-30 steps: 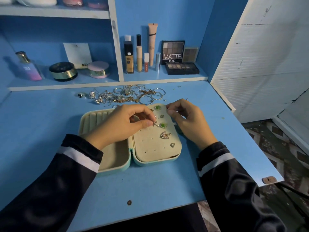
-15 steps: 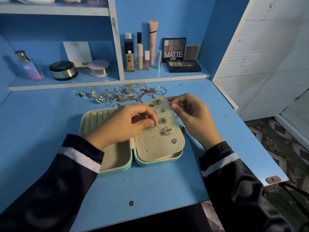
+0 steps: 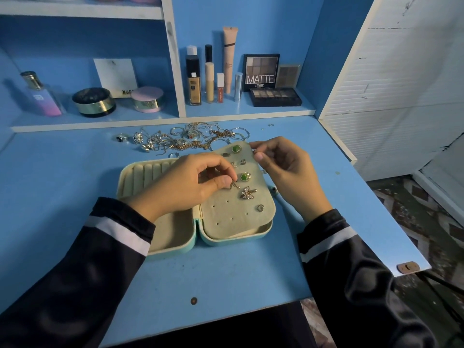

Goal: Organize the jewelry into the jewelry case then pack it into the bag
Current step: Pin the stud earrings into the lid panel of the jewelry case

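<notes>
Pinching a half-hidden earring [image 3: 235,186] — left hand [image 3: 190,182]

"matte" on eyeshadow palette [image 3: 261,72]

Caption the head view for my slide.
Left hand pinches an earring against the pad of the jewelry case; right hand holds that pad's far corner.

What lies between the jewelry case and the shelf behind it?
A pile of loose rings and chains lies on the desk there, shown in the head view.
</notes>
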### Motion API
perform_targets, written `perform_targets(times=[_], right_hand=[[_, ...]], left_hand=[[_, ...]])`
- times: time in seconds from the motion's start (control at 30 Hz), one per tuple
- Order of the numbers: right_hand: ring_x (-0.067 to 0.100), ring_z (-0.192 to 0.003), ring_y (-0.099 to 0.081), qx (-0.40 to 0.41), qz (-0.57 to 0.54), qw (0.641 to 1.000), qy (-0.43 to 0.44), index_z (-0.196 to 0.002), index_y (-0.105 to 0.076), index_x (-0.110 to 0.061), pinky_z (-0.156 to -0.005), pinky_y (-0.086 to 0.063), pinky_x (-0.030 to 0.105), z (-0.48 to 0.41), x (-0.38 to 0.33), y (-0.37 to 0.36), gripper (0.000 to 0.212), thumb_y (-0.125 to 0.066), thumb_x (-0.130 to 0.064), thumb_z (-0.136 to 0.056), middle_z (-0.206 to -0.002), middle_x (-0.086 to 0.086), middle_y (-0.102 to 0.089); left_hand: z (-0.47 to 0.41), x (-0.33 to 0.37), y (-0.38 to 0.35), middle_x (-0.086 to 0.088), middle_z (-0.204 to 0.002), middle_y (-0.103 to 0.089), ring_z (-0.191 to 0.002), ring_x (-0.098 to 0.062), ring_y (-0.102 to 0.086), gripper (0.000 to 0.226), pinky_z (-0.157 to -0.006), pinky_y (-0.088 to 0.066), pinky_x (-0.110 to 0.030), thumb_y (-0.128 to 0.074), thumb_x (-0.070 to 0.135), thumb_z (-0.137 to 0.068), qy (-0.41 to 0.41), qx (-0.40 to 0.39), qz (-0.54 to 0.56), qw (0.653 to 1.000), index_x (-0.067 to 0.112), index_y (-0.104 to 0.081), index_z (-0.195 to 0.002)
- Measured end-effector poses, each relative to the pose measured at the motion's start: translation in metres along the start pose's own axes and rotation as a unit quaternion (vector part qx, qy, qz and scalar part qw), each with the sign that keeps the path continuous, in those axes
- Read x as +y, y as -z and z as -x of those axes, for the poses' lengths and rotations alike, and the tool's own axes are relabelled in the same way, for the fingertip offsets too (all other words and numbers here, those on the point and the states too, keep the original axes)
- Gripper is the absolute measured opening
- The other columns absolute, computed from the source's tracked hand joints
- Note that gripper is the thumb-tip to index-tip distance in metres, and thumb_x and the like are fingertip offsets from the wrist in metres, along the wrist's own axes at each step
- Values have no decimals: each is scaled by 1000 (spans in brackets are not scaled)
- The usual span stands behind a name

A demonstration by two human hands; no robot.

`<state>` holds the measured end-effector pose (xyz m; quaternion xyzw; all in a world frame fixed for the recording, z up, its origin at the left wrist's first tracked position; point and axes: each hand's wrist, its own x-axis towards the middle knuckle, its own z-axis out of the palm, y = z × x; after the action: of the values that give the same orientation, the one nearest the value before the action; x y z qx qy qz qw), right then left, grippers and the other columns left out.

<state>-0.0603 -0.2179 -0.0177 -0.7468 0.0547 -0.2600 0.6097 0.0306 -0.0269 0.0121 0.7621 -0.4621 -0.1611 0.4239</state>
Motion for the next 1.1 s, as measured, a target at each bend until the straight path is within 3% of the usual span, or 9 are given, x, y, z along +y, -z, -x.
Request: perform_targets(times=[0.2,0.53,1.1], right_hand=[[16,-97,-67,-1,-7,1000,3,-88,-61,-4,-84,-52,28,0,0,0,4,-62,-2,-91,-106,10,-70],[13,-96,-66,0,-13,1000,4,-88,-59,-2,-81,-50,22,1,-3,-2,5,-60,2,-92,-107,14,-69],[16,-96,-66,0,-21,1000,0,-88,-59,-4,-82,-50,24,2,-5,-1,6,-61,1,-92,-108,15,-69]], left_hand=[[0,-3,-2,22,-90,-69,-82,-5,-62,17,-68,-43,-9,-69,17,-89,-1,17,-18,1000,34,-70,-93],[0,-3,-3,18,-92,-70,-82,-6,-60,17,-67,-42,-8,-70,19,-88,-8,35,-20,999,33,-72,-97],[0,-8,-4,17,-92,-71,-82,-8,-62,13,-68,-44,-10,-74,25,-84,-30,57,-30,997,32,-74,-94]])
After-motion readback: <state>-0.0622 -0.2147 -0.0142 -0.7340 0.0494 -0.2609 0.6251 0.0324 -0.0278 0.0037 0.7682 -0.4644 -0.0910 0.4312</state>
